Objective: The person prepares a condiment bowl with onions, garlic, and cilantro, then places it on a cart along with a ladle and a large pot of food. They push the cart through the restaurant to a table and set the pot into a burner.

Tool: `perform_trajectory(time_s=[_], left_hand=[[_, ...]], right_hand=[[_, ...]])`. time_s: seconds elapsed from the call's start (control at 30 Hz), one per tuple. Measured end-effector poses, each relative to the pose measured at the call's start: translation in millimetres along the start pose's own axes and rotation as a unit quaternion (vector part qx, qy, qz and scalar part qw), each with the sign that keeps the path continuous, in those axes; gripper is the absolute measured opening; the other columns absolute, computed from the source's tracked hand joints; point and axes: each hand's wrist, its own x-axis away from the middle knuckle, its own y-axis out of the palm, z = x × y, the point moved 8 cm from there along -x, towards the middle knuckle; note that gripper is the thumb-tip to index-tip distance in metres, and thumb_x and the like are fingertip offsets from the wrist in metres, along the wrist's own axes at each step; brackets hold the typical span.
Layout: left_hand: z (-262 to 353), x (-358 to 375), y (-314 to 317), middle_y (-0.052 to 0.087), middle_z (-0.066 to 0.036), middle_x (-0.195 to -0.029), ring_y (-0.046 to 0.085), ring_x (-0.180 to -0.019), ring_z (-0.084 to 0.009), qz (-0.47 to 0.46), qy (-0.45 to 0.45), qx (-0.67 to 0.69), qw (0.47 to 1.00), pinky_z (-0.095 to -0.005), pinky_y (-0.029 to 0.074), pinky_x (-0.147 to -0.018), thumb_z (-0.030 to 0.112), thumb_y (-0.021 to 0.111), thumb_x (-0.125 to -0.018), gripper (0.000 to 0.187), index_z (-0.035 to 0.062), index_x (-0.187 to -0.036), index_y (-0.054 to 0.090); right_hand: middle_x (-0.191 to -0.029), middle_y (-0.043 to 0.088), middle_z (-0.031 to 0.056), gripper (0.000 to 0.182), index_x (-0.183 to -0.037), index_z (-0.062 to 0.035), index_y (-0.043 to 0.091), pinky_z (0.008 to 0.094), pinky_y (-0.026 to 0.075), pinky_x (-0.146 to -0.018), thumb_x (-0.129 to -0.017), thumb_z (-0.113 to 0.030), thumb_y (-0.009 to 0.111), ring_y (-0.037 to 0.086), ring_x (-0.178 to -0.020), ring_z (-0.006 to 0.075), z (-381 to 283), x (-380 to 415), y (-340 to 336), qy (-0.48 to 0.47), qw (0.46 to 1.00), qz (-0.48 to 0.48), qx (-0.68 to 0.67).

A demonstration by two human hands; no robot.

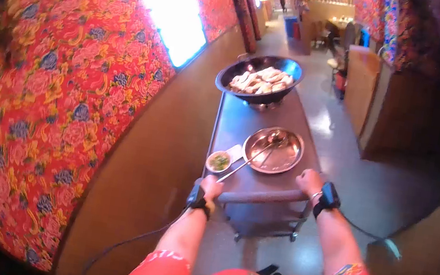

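Steel cart is gripped by its handle bar in a corridor lined with red floral fabric: the left hand and right hand are each closed around the bar's ends. A large dark bowl of food is carried on the far end of the surface, with a metal plate, tongs and a small sauce dish nearer the hands.

Cart handle: horizontal brown bar at near end of metal service cart, gripped at both ends, fingers of left hand curled over left end, fingers of right hand over right end.
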Motion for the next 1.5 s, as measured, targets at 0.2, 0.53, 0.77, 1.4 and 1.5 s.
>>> perform_trajectory(time_s=[0.2,0.53,0.77,1.4,1.5], left_hand=[[63.7,-239.9,21.3,0.064,-0.021,-0.096,0.06,-0.095,-0.035,0.04,-0.006,0.055,0.998,-0.0398,0.046,-0.083,0.03,0.062,-0.073,0.034,0.0,-0.09,0.065],[220.9,-555.2,-5.0,0.066,-0.018,-0.09,0.063,-0.09,-0.0316,0.025,-0.046,0.004,0.999,-0.0389,0.047,-0.082,0.036,0.061,-0.072,0.036,0.0043,-0.087,0.068],[320.2,-757.3,-52.4,0.066,-0.017,-0.09,0.063,-0.088,-0.0335,0.025,-0.022,-0.061,0.998,-0.0387,0.049,-0.079,0.034,0.056,-0.075,0.037,0.0044,-0.093,0.067],[539.8,-1360.3,-88.5,0.061,-0.025,-0.099,0.059,-0.096,-0.0379,-0.005,-0.043,0.045,0.998,-0.0429,0.047,-0.083,0.028,0.057,-0.075,0.036,-0.0006,-0.095,0.065],[579.1,-1477.8,-88.2,0.06,-0.027,-0.1,0.058,-0.096,-0.0391,-0.021,-0.06,0.037,0.997,-0.0429,0.047,-0.082,0.027,0.055,-0.075,0.037,-0.0042,-0.093,0.064]], right_hand=[[-0.083,0.065,0.02,0.033,-0.083,-0.0005,0.068,0.0403,0.049,-0.072,-0.073,-0.031,0.06,0.063,-0.078,0.0331,35.1,-220.9,43.8,0.028,0.987,-0.129,0.097],[-0.076,0.064,0.0188,0.025,-0.073,-0.0044,0.063,0.0435,0.048,-0.07,-0.076,-0.029,0.057,0.062,-0.075,0.0361,72.2,-573.8,48.2,-0.008,0.999,0.031,-0.007],[-0.07,0.064,0.0114,0.025,-0.068,-0.0101,0.063,0.0432,0.046,-0.065,-0.076,-0.034,0.061,0.062,-0.069,0.0315,76.4,-806.8,55.7,-0.024,0.996,0.08,0.03],[-0.076,0.065,0.0144,0.025,-0.077,-0.0068,0.066,0.0427,0.046,-0.073,-0.077,-0.029,0.055,0.062,-0.078,0.0337,131.7,-1440.3,126.6,-0.027,0.997,0.003,0.069],[-0.073,0.064,0.0148,0.022,-0.075,-0.0057,0.064,0.0433,0.047,-0.068,-0.078,-0.026,0.056,0.061,-0.074,0.0344,135.9,-1557.3,131.5,-0.034,0.997,0.062,0.02]])
